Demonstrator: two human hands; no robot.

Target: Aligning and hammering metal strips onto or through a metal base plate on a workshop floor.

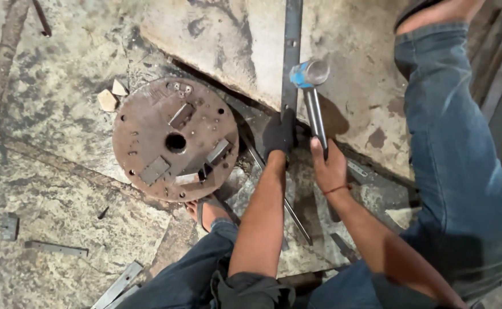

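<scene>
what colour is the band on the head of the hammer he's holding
Blue: the hammer has a blue band behind its bare grey metal face, clearest in the head view.

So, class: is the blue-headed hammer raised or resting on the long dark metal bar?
Raised: the hammer, gripped by the right hand, hangs above the bar.

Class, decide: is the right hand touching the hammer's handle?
Touching. The head view shows the right hand wrapped around the lower handle of the hammer.

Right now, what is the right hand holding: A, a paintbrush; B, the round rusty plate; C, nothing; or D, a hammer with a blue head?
D: the right hand wraps the handle of the hammer, whose blue head is raised beside the dark metal bar.
</scene>
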